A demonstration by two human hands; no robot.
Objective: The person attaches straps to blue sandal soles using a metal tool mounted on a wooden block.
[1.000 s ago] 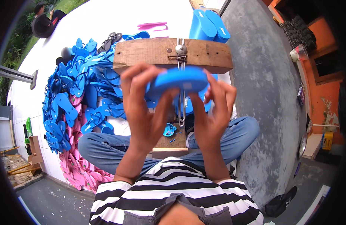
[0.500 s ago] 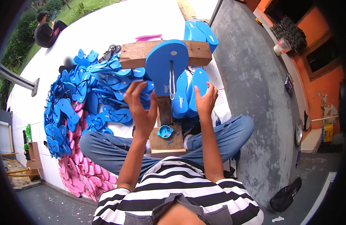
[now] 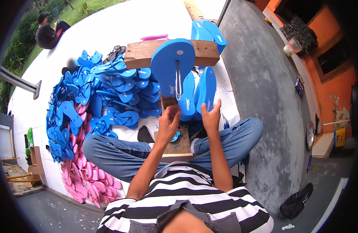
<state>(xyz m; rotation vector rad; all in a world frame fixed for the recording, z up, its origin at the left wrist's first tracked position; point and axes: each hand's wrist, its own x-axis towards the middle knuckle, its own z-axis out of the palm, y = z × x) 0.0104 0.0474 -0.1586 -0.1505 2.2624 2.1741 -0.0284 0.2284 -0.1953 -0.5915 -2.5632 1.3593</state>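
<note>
A blue flip-flop sole (image 3: 163,70) leans upright against a wooden crossbeam (image 3: 138,54), with a thin metal wire loop (image 3: 179,83) sticking out of its front. Below that sole, my left hand (image 3: 169,123) hovers over the wooden base, fingers loosely curled and apart from the thumb; I see nothing in it. It partly covers a small blue cup (image 3: 176,136), with tiny blue pieces (image 3: 176,146) beside it. My right hand (image 3: 212,118) is open at the lower end of a tilted blue sole (image 3: 205,87), its thumb overlapping the edge; contact is unclear. Another blue sole (image 3: 188,95) lies alongside.
Left of the stand is a big heap of blue flip-flops (image 3: 116,83), with pink ones (image 3: 91,180) nearer me. More blue soles (image 3: 208,33) stand behind the crossbeam. Printed paper (image 3: 227,103) lies at right. A person (image 3: 48,33) sits far left. My crossed legs flank the base.
My left hand has come down and right, from beside the upright sole to over the cup. The right hand has lowered slightly, and the sole beside it now tilts more.
</note>
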